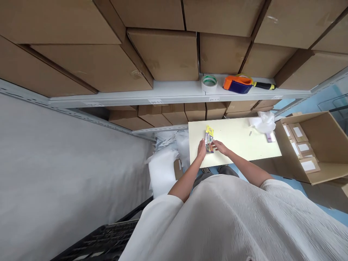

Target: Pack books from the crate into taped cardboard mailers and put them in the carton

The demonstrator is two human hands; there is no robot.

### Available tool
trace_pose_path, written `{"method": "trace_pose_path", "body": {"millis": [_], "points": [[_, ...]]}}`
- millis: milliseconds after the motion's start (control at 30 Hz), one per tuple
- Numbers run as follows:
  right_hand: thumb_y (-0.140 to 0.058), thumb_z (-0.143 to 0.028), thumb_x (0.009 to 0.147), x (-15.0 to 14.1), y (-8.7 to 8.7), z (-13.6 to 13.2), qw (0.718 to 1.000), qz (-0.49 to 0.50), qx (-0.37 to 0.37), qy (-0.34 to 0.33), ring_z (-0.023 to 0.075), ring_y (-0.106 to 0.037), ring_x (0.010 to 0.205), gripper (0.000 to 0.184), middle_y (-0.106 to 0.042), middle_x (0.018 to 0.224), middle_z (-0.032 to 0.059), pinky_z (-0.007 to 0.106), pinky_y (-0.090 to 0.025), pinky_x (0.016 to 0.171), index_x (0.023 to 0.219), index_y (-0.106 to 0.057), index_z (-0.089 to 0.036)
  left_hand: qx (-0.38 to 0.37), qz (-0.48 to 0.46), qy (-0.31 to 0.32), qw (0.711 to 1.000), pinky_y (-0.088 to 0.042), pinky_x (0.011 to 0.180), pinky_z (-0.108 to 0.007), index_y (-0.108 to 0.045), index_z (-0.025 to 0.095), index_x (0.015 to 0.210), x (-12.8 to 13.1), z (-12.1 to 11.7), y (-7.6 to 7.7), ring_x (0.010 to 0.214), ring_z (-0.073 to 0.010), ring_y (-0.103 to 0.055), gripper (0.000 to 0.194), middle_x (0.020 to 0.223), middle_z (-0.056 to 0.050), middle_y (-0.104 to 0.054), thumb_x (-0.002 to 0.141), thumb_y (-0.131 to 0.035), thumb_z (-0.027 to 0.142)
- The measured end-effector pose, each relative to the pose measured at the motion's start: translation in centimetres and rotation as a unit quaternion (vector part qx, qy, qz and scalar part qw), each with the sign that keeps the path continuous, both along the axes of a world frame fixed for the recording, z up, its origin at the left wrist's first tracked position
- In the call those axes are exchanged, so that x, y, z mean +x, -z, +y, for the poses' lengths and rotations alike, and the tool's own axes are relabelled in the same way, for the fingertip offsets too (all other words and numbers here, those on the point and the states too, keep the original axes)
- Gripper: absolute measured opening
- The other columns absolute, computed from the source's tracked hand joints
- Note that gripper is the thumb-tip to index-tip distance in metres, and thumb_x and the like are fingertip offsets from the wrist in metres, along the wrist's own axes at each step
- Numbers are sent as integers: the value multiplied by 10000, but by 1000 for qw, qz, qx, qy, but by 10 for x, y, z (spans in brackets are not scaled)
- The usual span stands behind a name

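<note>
A small yellow and dark blue package [209, 138] with a printed front is held upright over the left part of the pale table [233, 134]. Along its left edge, my left hand [201, 148] grips it with the fingers partly hidden behind. My right hand [220, 147] is at the package's right side, its thumb and fingers closed on the lower right part. What is printed on the package is too small to read.
White plastic wrap [263, 122] lies at the table's far right. Beside it stands an open carton [326, 134] holding small labelled boxes. White foam sheets [162, 172] are at the left. On the shelf [179, 88] rest a tape roll [209, 84], an orange tape dispenser [237, 84] and cardboard boxes.
</note>
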State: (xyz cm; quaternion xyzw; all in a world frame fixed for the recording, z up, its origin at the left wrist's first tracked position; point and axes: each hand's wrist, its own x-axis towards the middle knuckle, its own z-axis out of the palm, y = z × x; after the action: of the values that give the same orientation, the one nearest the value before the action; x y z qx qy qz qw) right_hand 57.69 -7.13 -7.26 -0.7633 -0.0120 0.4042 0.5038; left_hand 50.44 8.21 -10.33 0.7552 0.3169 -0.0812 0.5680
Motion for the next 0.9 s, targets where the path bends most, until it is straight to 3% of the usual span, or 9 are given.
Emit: {"method": "trace_pose_path", "body": {"millis": [100,200,300,400,500,600,700,767,900], "points": [[-654,-537,1010,-7,12,7,999,-23,-26,-34,243,-737,1125,336,-807,1195,80,359,-573,1002,1037,-749,-217,-16,34,-74,997,-556,1102,-348,-575,225,1532,-13,25,-2,1361,-252,-702,563,1479,-110,-735,1152,-328,558],[-746,-400,942,-12,23,7,991,-70,-75,-85,266,-728,1192,222,-796,1261,80,408,-542,1110,1071,-785,-223,0,60,-85,995,-523,1157,-360,-530,236,1583,-24,40,0,1415,-257,-669,541,1543,-121,-693,1132,-427,518],[-784,-285,891,-16,30,3,977,-113,-109,-146,310,-706,1284,278,-759,1375,121,436,-510,1173,1159,-807,-213,48,43,-18,998,-477,1230,-398,-571,240,1558,-36,41,5,1455,-272,-638,499,1568,-128,-673,1088,-544,404],[-758,-224,884,-23,35,-4,954,-160,-124,-220,335,-592,1475,395,-677,1531,151,432,-436,1258,1276,-798,-200,118,21,122,985,-398,1310,-432,-627,231,1514,-51,34,10,1527,-284,-566,484,1607,-129,-638,1033,-587,264],[-733,-229,888,-34,40,-17,908,-203,-167,-326,363,-486,1577,616,-444,1763,134,484,-382,1302,1502,-690,-227,179,27,251,951,-324,1358,-491,-601,228,1555,-73,25,13,1643,-317,-412,571,1724,-145,-505,984,-619,211],[-672,-226,901,-46,49,-34,822,-276,-214,-449,396,-334,1666,853,-192,1858,139,566,-301,1340,1720,-436,-198,237,53,334,911,-225,1383,-582,-449,224,1687,-94,17,17,1726,-343,-210,703,1857,-132,-236,992,-556,206],[-630,-247,915,-52,60,-44,747,-334,-246,-520,397,-184,1717,968,-77,1865,163,601,-186,1376,1792,-235,-144,269,72,378,883,-116,1395,-621,-271,205,1775,-107,12,21,1747,-348,-91,821,1880,-129,-107,997,-527,249],[-621,-306,940,-50,66,-42,726,-345,-256,-537,387,-142,1726,981,-46,1864,167,588,-145,1388,1802,-182,-138,272,81,382,879,-57,1398,-630,-206,201,1795,-107,12,25,1749,-351,-58,847,1881,-133,-91,1018,-514,332],[-619,-364,967,-36,69,-19,716,-340,-271,-545,377,-102,1734,993,-9,1862,176,575,-114,1392,1805,-143,-126,259,100,360,891,-16,1393,-645,-140,200,1808,-89,24,31,1749,-358,-27,883,1878,-137,-94,1039,-480,469]]}}
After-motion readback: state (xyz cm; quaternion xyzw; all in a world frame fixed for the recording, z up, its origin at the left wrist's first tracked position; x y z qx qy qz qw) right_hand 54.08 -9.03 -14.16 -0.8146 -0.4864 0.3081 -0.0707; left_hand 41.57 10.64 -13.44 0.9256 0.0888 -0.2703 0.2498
